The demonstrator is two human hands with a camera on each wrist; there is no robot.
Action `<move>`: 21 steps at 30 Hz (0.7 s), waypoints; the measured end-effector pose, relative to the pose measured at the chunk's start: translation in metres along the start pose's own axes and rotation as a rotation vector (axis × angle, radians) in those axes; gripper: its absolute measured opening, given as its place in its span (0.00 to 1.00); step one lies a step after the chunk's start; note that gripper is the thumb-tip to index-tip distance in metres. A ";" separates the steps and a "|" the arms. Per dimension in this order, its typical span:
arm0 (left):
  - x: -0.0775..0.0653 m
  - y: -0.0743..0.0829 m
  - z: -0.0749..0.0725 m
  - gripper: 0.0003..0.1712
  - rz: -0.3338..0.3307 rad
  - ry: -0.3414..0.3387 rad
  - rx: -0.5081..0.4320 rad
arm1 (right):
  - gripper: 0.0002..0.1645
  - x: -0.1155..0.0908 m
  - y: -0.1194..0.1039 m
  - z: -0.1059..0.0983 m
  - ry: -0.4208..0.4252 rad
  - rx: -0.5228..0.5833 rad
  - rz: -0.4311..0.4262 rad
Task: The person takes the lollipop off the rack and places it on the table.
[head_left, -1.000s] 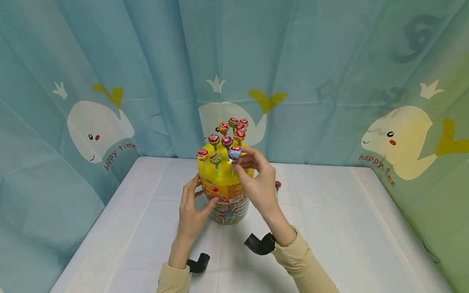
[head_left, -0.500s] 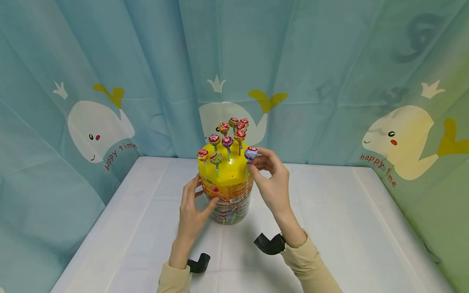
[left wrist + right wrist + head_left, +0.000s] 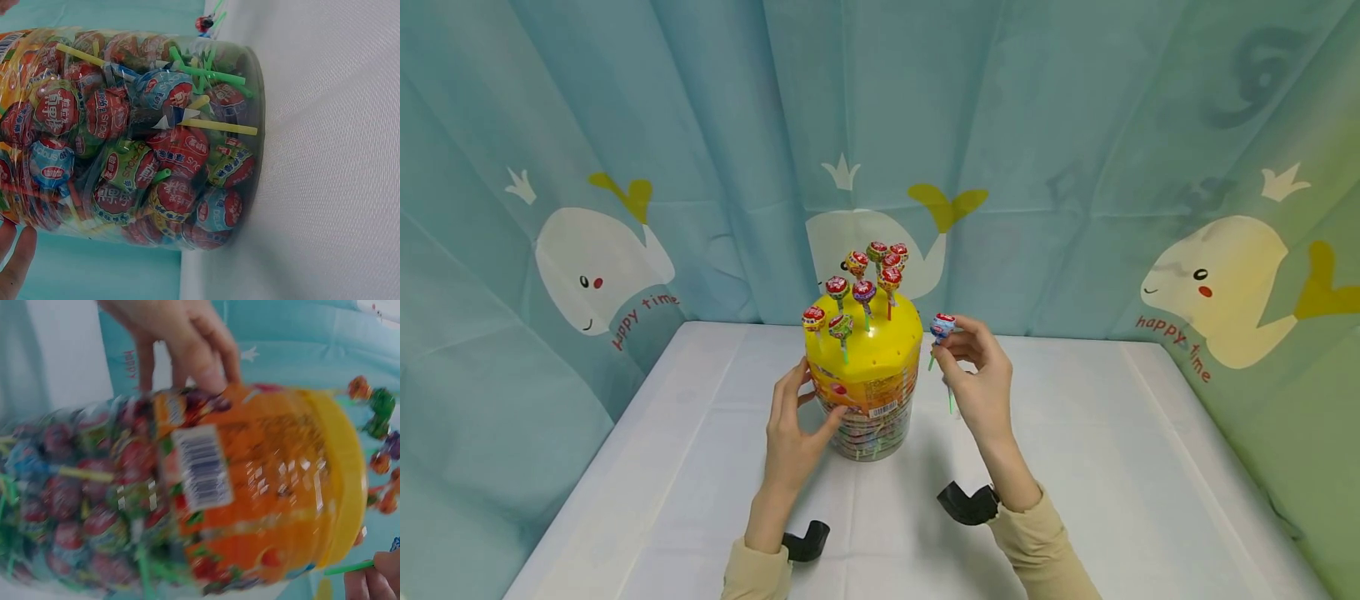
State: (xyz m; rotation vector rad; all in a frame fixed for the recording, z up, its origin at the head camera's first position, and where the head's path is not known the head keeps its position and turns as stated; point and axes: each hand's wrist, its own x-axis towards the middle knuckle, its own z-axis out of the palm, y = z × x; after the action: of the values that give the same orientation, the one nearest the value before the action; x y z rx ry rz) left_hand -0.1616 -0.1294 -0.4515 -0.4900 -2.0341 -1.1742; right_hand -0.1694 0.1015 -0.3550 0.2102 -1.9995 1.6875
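A clear jar [image 3: 872, 437] with a yellow lid [image 3: 880, 360] stands upright on the table. Several wrapped lollipops [image 3: 864, 292] stick up from the lid, mostly at its back and left. My left hand [image 3: 793, 429] grips the jar's left side, thumb across the front by the barcode label [image 3: 203, 467]. Off the lid's right side, my right hand [image 3: 983, 379] pinches a blue-and-red lollipop [image 3: 942, 326] just under its head, its green stick pointing down. Many more lollipops [image 3: 165, 87] fill the jar's lower part.
Behind the right hand, the green stick [image 3: 951, 402] of another lollipop shows on the white table [image 3: 1090, 467]. Black curved pieces [image 3: 970, 505] sit at both wrists. A blue curtain [image 3: 1045, 108] with whale prints hangs behind the table.
My right hand has carried the blue lollipop from over the lid's front to the right of the jar. A small hole now shows in the lid there. The left hand has stayed in place.
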 end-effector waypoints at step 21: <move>-0.001 0.003 -0.003 0.51 -0.057 -0.032 -0.001 | 0.21 0.010 0.074 -0.025 0.052 -0.137 0.199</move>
State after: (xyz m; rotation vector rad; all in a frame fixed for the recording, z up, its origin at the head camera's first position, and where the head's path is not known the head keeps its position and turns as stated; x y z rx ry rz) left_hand -0.1580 -0.1301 -0.4490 -0.4564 -2.0873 -1.2083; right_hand -0.2032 0.1431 -0.4126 -0.0825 -2.1461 1.6452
